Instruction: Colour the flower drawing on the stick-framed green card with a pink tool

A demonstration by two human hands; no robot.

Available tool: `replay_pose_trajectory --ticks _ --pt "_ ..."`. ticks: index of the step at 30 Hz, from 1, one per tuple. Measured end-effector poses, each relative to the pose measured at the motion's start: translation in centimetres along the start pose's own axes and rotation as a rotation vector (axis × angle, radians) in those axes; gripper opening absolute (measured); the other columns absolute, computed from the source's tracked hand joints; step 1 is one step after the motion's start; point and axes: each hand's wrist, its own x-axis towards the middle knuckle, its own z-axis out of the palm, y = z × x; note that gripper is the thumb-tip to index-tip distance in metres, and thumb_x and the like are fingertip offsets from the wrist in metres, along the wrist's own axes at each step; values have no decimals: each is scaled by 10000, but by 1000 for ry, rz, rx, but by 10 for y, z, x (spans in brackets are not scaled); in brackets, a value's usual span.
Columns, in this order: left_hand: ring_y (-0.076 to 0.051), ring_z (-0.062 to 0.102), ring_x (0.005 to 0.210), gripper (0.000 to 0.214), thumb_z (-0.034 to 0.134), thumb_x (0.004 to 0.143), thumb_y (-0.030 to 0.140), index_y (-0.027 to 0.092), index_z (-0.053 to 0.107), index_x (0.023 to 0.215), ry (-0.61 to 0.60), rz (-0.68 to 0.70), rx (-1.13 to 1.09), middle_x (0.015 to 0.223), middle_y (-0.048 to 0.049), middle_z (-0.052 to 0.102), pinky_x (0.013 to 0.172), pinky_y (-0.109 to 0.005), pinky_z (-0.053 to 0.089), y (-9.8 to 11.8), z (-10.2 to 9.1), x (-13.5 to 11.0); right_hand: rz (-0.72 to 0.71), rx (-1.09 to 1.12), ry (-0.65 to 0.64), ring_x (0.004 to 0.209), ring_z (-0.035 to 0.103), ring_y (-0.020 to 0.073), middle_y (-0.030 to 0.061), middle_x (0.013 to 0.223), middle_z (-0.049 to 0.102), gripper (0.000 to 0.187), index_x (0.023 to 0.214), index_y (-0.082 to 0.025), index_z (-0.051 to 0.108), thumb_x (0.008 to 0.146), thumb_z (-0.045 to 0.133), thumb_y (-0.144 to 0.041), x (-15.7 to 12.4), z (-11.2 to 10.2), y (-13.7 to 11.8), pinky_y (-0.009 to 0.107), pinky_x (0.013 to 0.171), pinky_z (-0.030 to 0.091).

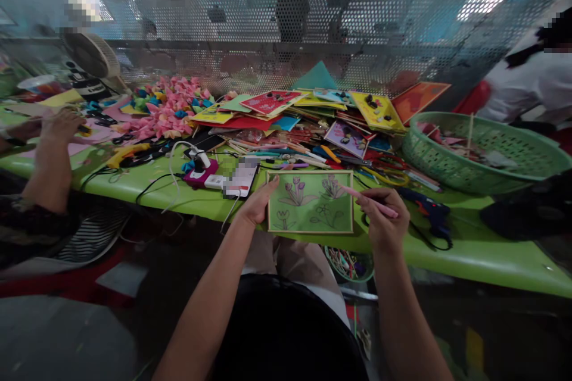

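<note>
My left hand (260, 201) grips the left edge of a green picture board (308, 214) with a pale wooden frame, held at the table's front edge. Several flowers are drawn on it in dark outline; the upper two have purple blooms. My right hand (388, 214) is closed round a pink marker (379, 207), its tip at the upper right flower. A phone (242, 178) lies just beyond my left hand. To the right of my right hand rests a dark blue glue gun (431, 211).
Stacked coloured cards (272, 103) and loose sticks fill the table's back, beside a heap of pink paper flowers (172, 107). A green basket (473, 172) stands at right, a purple power adapter (201, 174) left of the phone. Another person's hand (62, 125) works at far left; a fan (89, 56) stands behind.
</note>
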Motion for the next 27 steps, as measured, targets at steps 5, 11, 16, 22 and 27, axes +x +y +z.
replay_pose_trajectory --ticks 5,11,16,22,27 --pt "-331 675 1320 629 765 933 399 230 610 1519 10 -4 -3 1384 -123 734 1169 -493 495 -1 -1 0 -6 4 -42 693 639 161 5 791 730 200 855 -219 778 764 896 -353 -1 0 -5 284 632 488" --pt "-339 668 1328 654 786 912 414 238 613 1517 18 -12 9 1347 -113 755 1174 -508 488 0 2 0 33 -23 -79 676 630 161 9 791 727 215 868 -218 779 775 885 -379 -3 -1 -5 291 621 489" --pt "-353 656 1342 649 818 880 442 230 659 1473 2 6 19 1330 -116 763 1176 -510 483 -1 3 -1 30 -63 -80 642 608 156 14 777 723 232 872 -214 781 774 871 -404 -1 0 -8 281 575 461" --pt "-365 675 1312 622 835 857 463 236 702 1420 32 -8 55 1317 -120 768 1152 -526 502 -2 0 0 25 -92 -107 637 612 163 13 776 735 234 876 -223 778 789 855 -426 2 2 -7 284 567 443" --pt "-353 668 1324 572 814 882 428 231 710 1409 43 -10 55 1308 -111 773 1158 -503 502 -1 1 0 27 -119 -122 626 604 166 14 763 733 228 873 -217 778 794 838 -423 1 1 -7 287 556 426"
